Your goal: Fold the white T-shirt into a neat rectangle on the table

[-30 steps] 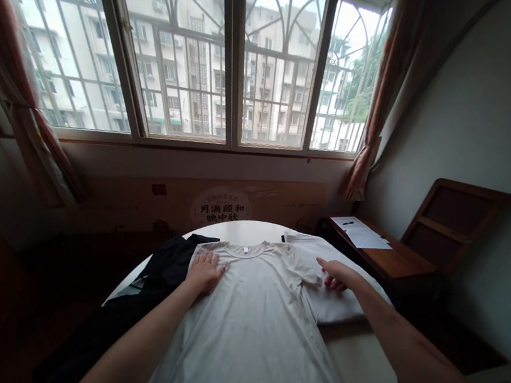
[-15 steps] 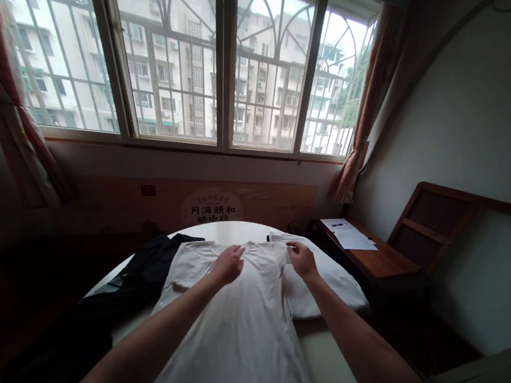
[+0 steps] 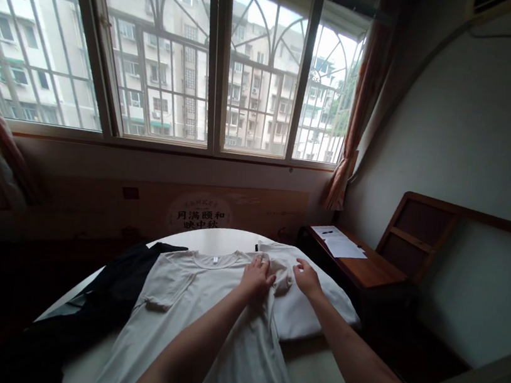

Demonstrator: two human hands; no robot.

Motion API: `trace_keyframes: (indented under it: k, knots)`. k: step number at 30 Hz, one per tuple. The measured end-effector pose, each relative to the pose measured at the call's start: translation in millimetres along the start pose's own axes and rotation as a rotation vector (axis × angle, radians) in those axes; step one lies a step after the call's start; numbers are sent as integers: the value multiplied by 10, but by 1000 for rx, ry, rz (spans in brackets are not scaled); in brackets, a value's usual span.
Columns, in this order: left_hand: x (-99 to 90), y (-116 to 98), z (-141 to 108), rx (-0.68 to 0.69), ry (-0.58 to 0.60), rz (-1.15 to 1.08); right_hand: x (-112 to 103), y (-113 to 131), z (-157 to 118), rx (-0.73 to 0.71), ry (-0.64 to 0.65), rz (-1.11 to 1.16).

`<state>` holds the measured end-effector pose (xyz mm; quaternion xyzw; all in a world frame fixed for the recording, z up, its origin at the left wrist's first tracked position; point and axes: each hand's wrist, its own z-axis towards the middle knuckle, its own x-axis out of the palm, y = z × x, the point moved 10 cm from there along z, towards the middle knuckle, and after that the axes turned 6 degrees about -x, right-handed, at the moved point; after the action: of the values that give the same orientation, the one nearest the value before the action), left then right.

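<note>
A white T-shirt lies spread on a round white table, its neckline at the far side and its body reaching toward me. My left hand rests on the shirt near its right shoulder, fingers stretched out and a little apart. Just right of the bunched right sleeve is my right hand, over a folded white garment. Its fingers are bent, with a gap between fingertips and thumb, and nothing shows in them. The left sleeve lies flat.
Black clothing lies along the table's left side and hangs over the edge. Beyond the table at right stands a wooden side table with white papers and a pen. A printed cardboard panel leans below the barred windows.
My left hand has moved right across the shirt, uncovering the neckline. My right hand has come away from the sleeve, which is now bunched. The camera view has shifted slightly.
</note>
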<state>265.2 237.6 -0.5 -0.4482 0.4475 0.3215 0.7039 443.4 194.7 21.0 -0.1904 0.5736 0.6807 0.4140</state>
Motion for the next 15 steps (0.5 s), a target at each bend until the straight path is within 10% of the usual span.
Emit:
trace_keyframes:
  k: [4, 15]
  knots:
    - [65, -64, 85, 26, 7, 16, 77, -298, 178, 137, 52, -41]
    - [157, 30, 126, 27, -92, -56, 295, -179, 621, 181, 202, -25]
